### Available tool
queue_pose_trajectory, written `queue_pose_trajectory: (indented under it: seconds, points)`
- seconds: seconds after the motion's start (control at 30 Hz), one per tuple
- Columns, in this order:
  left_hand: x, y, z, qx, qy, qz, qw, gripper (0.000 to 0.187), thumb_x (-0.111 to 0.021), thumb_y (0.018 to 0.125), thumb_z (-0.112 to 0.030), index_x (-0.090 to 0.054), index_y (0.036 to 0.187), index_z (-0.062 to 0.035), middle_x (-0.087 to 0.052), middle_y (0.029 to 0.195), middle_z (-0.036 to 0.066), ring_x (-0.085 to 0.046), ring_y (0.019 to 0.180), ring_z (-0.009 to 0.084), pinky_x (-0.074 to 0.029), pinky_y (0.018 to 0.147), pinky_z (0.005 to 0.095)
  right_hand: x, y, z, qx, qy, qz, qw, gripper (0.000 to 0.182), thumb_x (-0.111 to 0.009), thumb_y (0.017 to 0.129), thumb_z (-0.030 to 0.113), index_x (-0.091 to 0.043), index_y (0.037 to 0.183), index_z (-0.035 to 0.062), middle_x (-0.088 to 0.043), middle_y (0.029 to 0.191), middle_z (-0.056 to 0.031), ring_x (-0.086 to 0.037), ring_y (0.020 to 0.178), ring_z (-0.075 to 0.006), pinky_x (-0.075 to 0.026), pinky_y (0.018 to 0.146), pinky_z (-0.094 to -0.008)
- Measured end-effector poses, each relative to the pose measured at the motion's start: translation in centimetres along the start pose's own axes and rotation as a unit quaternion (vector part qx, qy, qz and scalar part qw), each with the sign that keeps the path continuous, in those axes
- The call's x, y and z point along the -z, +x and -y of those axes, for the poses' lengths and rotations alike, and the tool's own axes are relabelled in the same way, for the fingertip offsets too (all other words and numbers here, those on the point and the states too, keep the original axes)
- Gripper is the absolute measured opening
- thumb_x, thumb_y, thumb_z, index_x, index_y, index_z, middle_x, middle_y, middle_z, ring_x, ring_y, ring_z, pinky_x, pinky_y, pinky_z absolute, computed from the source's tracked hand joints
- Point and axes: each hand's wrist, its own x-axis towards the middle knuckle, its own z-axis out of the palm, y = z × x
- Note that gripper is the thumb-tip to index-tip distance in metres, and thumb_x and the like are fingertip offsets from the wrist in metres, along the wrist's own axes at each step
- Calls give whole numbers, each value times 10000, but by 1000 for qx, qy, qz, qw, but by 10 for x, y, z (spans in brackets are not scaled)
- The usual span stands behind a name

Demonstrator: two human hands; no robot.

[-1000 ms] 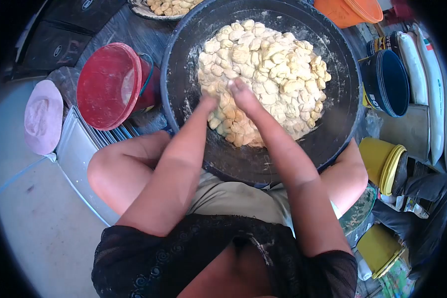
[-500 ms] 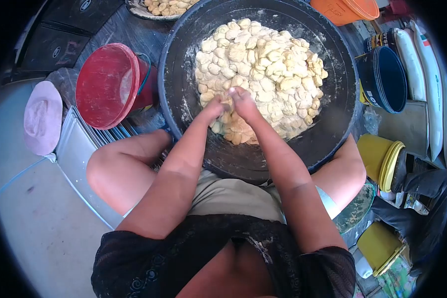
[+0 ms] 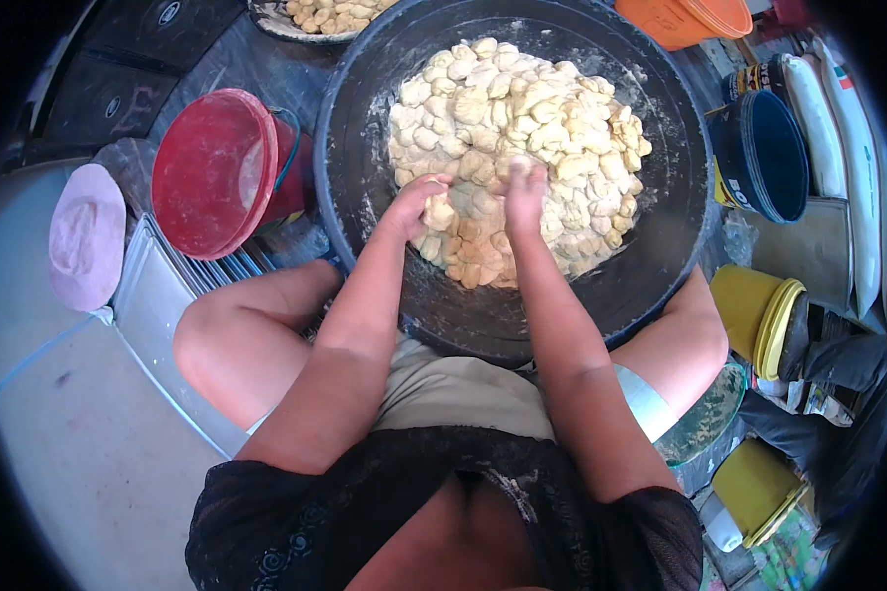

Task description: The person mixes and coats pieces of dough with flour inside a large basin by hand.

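A large black round tub point(image 3: 365, 118) stands between my knees, heaped with pale, floured dough pieces point(image 3: 542, 113). At the heap's near left side, my left hand point(image 3: 411, 205) curls around one dough piece point(image 3: 439, 212), which shows between thumb and fingers. My right hand point(image 3: 524, 202) is a short way to the right, over the pile, with its fingers stretched out and slightly blurred. Nothing shows clearly in it. Browner dough pieces point(image 3: 479, 254) lie between and below my two hands.
A red bucket point(image 3: 207, 172) stands left of the tub, near a pink hat point(image 3: 87, 236). A bowl of similar pieces point(image 3: 310, 32) and an orange bucket point(image 3: 685, 22) are beyond it. At right are a dark blue bucket point(image 3: 774, 158), yellow buckets point(image 3: 744, 305) and white sacks point(image 3: 818, 128).
My hands, close together before, have separated. The left has shifted slightly left with a dough piece in it, while the right has moved to the right and its fingers have straightened.
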Motion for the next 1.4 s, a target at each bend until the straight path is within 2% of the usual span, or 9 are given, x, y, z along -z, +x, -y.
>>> queue_pose_trajectory:
  seconds: [0.27,0.4,0.63,0.77,0.87,0.97,1.1,1.23,1.4]
  points:
    - [-25,-1,-3,-14,48,-158,986,509,-538,940,-387,-451,1280,-19,-597,1074,150,-626,756,240,-535,622,351,-2,-24,-18,323,-368,264,831,287,-650,856,164,-621,1137,114,-658,1022,-138,-608,1008,-268,-500,860,-394]
    - [5,9,-24,-72,94,-185,976,621,-508,920,-510,-491,1296,-17,-585,1183,136,-581,1018,246,-484,822,386,29,0,1,-83,-184,300,932,429,-528,918,446,-621,1122,81,-605,1123,-145,-578,1081,-238,-480,884,-391]
    - [38,42,28,0,145,-227,963,805,-501,907,-540,-207,1468,-44,-280,1499,148,-386,1295,334,-293,1085,432,95,-4,-59,-394,-563,345,639,806,-492,836,676,-556,1234,-22,-533,1285,-232,-595,1050,-283,-478,848,-390]
    - [-37,27,74,127,515,-368,764,871,-534,876,-561,-211,1460,-1,-296,1475,246,-375,1325,354,-358,1042,456,51,-45,-156,-274,-388,299,828,830,-518,835,650,-488,1309,-30,-546,1243,-222,-513,1114,-306,-440,887,-416]
    - [-44,-1,45,149,682,-69,713,766,-517,871,-588,-457,1336,18,-439,1358,292,-474,1241,372,-421,975,485,67,-42,-107,-319,-323,389,802,747,-574,834,603,-540,1249,-17,-608,1098,-198,-586,979,-279,-495,757,-359]
    - [-48,-16,-16,270,576,-11,771,682,-520,872,-578,-607,1156,36,-539,1243,296,-542,1156,375,-479,899,453,104,-10,-71,-364,-368,378,767,723,-603,812,616,-573,1170,-11,-625,959,-175,-627,833,-230,-501,626,-287]
    - [26,45,12,-13,508,-346,789,666,-533,876,-534,-567,1192,52,-545,1235,285,-541,1153,373,-449,925,420,94,3,-39,-385,-492,303,720,837,-578,753,727,-581,1112,-29,-620,915,-210,-635,802,-242,-514,614,-336]
    - [40,81,91,-22,407,-450,794,686,-493,876,-562,-579,1203,35,-603,1165,262,-539,1159,392,-373,1033,405,67,-36,-116,-273,-393,233,847,919,-458,750,809,-561,1195,12,-633,1025,-210,-586,1031,-356,-397,941,-524]
    - [25,36,52,218,481,-177,830,801,-486,815,-677,-628,1127,46,-547,1255,270,-533,1170,382,-383,1023,380,36,-47,-102,-454,16,262,852,487,-433,965,447,-517,1227,45,-582,1189,-151,-601,1025,-248,-503,875,-356]
